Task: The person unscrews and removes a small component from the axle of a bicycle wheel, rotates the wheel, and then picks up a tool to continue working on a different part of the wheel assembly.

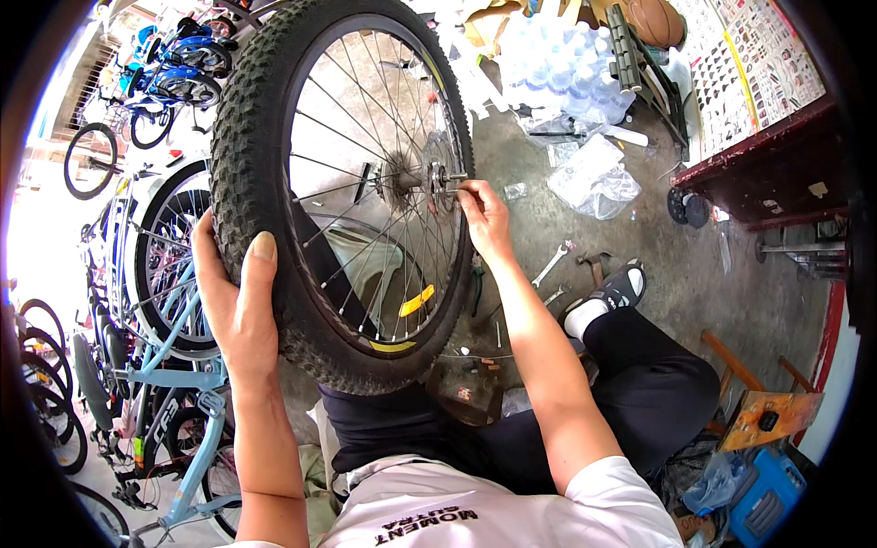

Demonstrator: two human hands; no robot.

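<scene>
In the head view, the wheel [398,187] is held up off the floor [699,283], its lower rim by the person's lap. The left hand [239,301] is clamped on the left side of the knobbly black tyre [251,119], thumb on the sidewall and fingers behind the tread. The right hand [487,219] has thumb and forefinger pinching the end of the axle [458,178], beside the brake disc [439,169]; the other fingers are curled in. A yellow reflector [417,300] sits among the lower spokes, and a pale grey-green part shows through them.

On the floor, right of the wheel, lie a wrench [553,263] and, just beside it, a hammer [594,263] near the person's sandal [625,285]. Pliers [476,288] lie close to the wheel's right side, partly hidden. Farther off is a crumpled plastic bag [596,178]; beyond it, towards the floor's far edge, stand packed bottles [559,68], with a brown ball [650,20] to their right.

A dark red worktop [795,160] spread with printed sheets stands at the floor's right edge. Near the floor's near right corner is a blue case [767,498]. Along the left edge stand bikes, including a light blue frame [174,373].
</scene>
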